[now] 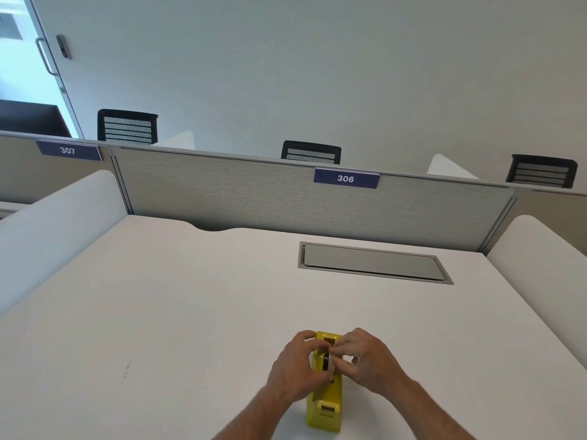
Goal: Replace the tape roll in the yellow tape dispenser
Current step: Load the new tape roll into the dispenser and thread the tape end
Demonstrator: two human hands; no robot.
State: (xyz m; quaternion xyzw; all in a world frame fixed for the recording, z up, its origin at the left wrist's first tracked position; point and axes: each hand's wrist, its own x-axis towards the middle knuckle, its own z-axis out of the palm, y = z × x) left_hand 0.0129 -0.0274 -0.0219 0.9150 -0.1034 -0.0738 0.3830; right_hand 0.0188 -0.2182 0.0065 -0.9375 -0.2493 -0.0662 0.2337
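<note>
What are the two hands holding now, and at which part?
The left hand grips the yellow tape dispenser at its left side. The right hand pinches a whitish tape roll in the dispenser's slot.

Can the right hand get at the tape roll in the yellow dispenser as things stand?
Probably yes. The right hand already has fingertips on the tape roll atop the open yellow dispenser; the left hand holds the other side without blocking it.

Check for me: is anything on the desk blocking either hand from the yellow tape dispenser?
Nothing visible does. Both the left hand and right hand are already on the yellow tape dispenser, fingers meeting over its roll slot. The desk around it shows only a closed cable hatch, far behind.
</note>
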